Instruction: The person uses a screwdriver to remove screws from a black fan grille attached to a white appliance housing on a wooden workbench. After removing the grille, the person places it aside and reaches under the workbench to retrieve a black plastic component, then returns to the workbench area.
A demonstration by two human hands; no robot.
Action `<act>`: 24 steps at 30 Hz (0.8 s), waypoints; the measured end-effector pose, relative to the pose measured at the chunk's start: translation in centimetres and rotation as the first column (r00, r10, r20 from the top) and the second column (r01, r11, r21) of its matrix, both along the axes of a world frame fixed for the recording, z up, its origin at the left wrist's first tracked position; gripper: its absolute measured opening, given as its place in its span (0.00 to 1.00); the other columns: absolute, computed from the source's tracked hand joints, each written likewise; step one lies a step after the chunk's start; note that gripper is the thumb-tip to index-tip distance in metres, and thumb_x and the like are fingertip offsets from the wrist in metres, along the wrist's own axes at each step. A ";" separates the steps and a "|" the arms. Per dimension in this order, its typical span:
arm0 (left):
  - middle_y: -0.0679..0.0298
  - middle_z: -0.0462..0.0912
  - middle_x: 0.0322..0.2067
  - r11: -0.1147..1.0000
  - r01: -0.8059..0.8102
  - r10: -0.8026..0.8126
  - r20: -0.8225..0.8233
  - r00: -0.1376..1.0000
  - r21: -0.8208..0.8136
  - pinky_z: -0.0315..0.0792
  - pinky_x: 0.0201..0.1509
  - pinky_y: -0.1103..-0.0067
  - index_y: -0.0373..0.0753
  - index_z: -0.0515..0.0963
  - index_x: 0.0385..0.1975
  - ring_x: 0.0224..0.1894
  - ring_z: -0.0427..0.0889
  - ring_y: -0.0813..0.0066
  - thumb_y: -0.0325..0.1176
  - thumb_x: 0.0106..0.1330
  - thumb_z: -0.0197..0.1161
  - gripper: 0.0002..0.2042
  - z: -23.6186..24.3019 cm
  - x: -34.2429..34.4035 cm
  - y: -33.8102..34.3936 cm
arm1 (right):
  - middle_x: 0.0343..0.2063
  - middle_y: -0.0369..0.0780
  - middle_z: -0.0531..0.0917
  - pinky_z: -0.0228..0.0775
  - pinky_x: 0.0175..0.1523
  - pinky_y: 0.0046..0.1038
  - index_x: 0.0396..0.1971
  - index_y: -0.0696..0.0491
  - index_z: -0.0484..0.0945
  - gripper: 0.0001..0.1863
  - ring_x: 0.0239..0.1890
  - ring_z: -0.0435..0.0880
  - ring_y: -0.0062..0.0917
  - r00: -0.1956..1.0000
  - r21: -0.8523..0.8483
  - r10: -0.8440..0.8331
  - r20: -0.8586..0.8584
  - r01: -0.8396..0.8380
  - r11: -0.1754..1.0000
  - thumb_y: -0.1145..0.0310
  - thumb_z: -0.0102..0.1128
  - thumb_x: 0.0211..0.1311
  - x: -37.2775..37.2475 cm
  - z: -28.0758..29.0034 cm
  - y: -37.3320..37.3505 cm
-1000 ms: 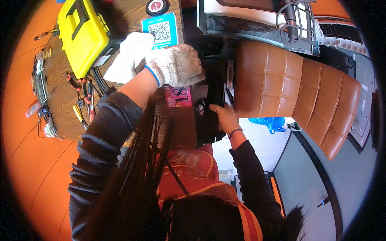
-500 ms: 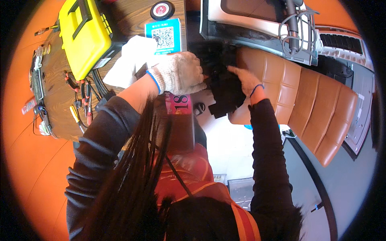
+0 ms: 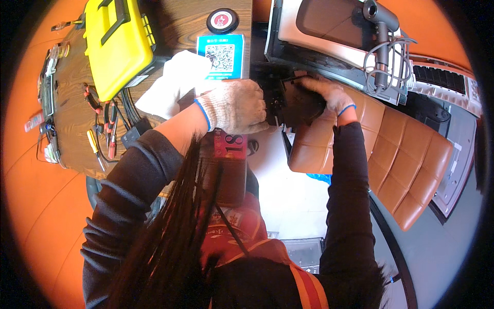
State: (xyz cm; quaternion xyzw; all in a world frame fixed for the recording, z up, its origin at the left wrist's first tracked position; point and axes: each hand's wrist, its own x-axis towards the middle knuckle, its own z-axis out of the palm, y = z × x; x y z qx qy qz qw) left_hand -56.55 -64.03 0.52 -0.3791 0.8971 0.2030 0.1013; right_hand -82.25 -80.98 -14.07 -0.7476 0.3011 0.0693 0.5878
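Observation:
My left hand (image 3: pixel 237 106), in a white knit glove with a blue cuff, is closed at the table's right edge. Its fingers are curled, and what they hold is hidden. To its right is a dark, box-shaped part (image 3: pixel 302 105), too shadowed to name more exactly. My right hand (image 3: pixel 327 93), also gloved, grips this part along its far right side, with fingers stretched across its top edge. Close beside my left hand are a white cloth (image 3: pixel 175 82) and a blue code card (image 3: pixel 222 54). A pink label (image 3: pixel 230 144) lies just nearer.
A yellow toolbox (image 3: pixel 116 49) stands on the wooden table (image 3: pixel 72 98), with pliers (image 3: pixel 109 123) and a yellow-handled screwdriver (image 3: pixel 95 147) nearby. At right are a brown padded chair (image 3: pixel 378 139) and a white-framed appliance (image 3: pixel 334 26) with a handheld scanner (image 3: pixel 382 46) and coiled cable.
The dark part has turned and shifted slightly right and away, along with my right hand. My left hand stays closed by the table edge. The whole view has shifted a little.

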 end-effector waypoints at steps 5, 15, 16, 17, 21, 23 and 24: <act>0.64 0.83 0.26 0.998 -0.010 0.007 0.050 0.999 0.060 0.70 0.54 0.70 0.45 0.81 0.22 0.39 0.81 0.65 0.51 0.67 0.53 0.20 -0.1 -0.1 -0.1 | 0.62 0.47 0.73 0.61 0.67 0.33 0.68 0.47 0.63 0.45 0.66 0.69 0.41 0.950 -0.040 0.056 -0.307 -0.072 0.997 0.47 0.70 0.51 0.8 2.5 3.6; 0.64 0.83 0.27 1.000 -0.008 0.006 -0.066 0.998 -0.029 0.69 0.54 0.70 0.45 0.82 0.22 0.40 0.81 0.66 0.50 0.67 0.53 0.19 -0.5 0.3 0.3 | 0.55 0.40 0.80 0.71 0.58 0.41 0.59 0.35 0.72 0.33 0.59 0.77 0.38 0.781 -0.234 -0.011 -0.625 -0.175 0.956 0.42 0.65 0.52 2.3 5.4 7.5; 0.64 0.83 0.27 1.000 -0.016 0.016 -0.034 0.999 -0.002 0.69 0.55 0.70 0.45 0.82 0.22 0.40 0.81 0.66 0.50 0.67 0.53 0.19 -0.4 0.2 0.2 | 0.53 0.40 0.81 0.72 0.57 0.41 0.58 0.34 0.73 0.32 0.58 0.77 0.38 0.817 -0.285 0.003 -0.576 -0.204 0.937 0.41 0.64 0.52 2.8 5.4 7.1; 0.64 0.83 0.27 0.999 -0.026 0.026 -0.011 1.000 0.021 0.69 0.55 0.70 0.45 0.82 0.22 0.40 0.81 0.66 0.50 0.67 0.53 0.19 -0.3 0.1 0.2 | 0.51 0.40 0.81 0.73 0.56 0.42 0.57 0.34 0.73 0.31 0.57 0.78 0.37 0.802 -0.302 0.026 -0.596 -0.255 0.918 0.41 0.63 0.53 3.3 5.4 6.6; 0.64 0.83 0.27 0.999 -0.023 0.022 0.015 1.000 0.024 0.69 0.55 0.70 0.46 0.82 0.22 0.39 0.81 0.66 0.49 0.67 0.53 0.18 0.2 0.0 -0.1 | 0.45 0.44 0.83 0.72 0.52 0.41 0.52 0.39 0.77 0.25 0.52 0.80 0.41 0.846 -0.348 0.130 -0.517 -0.347 0.871 0.45 0.62 0.54 5.9 5.1 3.5; 0.64 0.83 0.27 1.000 -0.011 0.010 0.034 0.999 0.014 0.69 0.54 0.70 0.46 0.82 0.22 0.39 0.81 0.67 0.49 0.67 0.53 0.18 0.2 0.0 0.0 | 0.44 0.46 0.83 0.72 0.52 0.40 0.51 0.39 0.78 0.26 0.52 0.80 0.41 0.860 -0.413 0.184 -0.475 -0.403 0.817 0.44 0.62 0.53 7.1 4.6 2.3; 0.64 0.83 0.27 1.000 -0.014 0.014 0.015 1.000 -0.002 0.69 0.54 0.70 0.46 0.81 0.22 0.38 0.81 0.67 0.49 0.67 0.54 0.18 0.2 0.0 0.0 | 0.48 0.46 0.82 0.70 0.57 0.38 0.54 0.42 0.77 0.30 0.55 0.78 0.40 0.840 -0.433 0.250 -0.481 -0.475 0.766 0.41 0.61 0.53 7.3 4.4 1.5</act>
